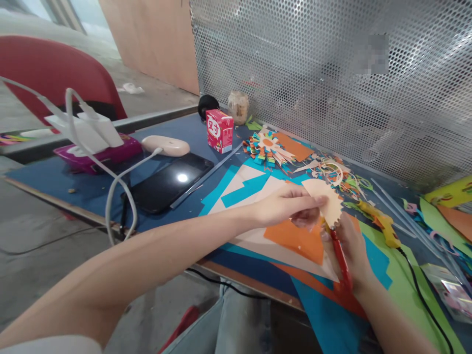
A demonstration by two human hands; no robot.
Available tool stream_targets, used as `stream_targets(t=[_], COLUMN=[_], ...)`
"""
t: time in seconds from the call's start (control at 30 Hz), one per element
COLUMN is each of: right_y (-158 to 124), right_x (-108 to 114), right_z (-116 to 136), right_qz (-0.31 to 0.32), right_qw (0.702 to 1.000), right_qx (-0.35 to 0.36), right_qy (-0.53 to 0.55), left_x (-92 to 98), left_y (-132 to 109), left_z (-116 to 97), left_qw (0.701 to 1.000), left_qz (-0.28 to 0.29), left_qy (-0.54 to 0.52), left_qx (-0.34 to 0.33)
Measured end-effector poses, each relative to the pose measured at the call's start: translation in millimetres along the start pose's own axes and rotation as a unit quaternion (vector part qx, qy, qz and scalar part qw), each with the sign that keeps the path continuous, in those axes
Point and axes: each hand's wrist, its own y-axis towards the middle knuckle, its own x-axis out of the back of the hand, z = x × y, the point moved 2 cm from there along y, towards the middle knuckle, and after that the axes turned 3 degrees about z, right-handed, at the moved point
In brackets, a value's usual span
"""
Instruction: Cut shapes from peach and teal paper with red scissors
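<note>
My left hand (304, 204) pinches a cream paper disc (320, 191) between thumb and fingers, above the sheets on the table. The disc's right edge is cut into small teeth. In my right hand (352, 246) is a pair of red-handled scissors (341, 260), held at the disc's lower toothed edge. Their blades are mostly hidden by the paper and my fingers. Underneath both hands lie orange paper (295, 241), cream paper and blue paper (243, 194). Beyond the disc is a layered paper flower (268, 142) with fringed, multicoloured petals.
A yellow glue gun (385, 226) with a black cord lies to the right, near paper scraps (332, 169). Leftward are a black phone (173, 182), a cream rounded device (165, 146), a purple power strip (92, 152) and a pink box (219, 130). A perforated metal panel (313, 64) stands behind.
</note>
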Motion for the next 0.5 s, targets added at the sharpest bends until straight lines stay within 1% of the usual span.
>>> stream_targets(t=[0.2, 0.33, 0.4, 0.5], right_y=[2, 5, 6, 6], right_x=[0, 0, 0, 1], right_z=[1, 4, 6, 7], right_qz=[-0.015, -0.017, -0.01, 0.003], right_qw=[0.999, 0.999, 0.999, 0.999], right_qx=[-0.022, -0.026, -0.027, -0.032], right_qy=[0.019, 0.019, 0.015, 0.006], left_x=[10.5, 16.4, 18.4, 20.5], left_y=[0, 1, 2, 3], left_z=[1, -1, -2, -3], left_qw=[0.993, 0.98, 0.972, 0.957], left_qz=[-0.06, -0.123, -0.148, -0.17], left_qy=[0.101, 0.153, 0.173, 0.211], left_qx=[-0.019, -0.038, -0.058, -0.105])
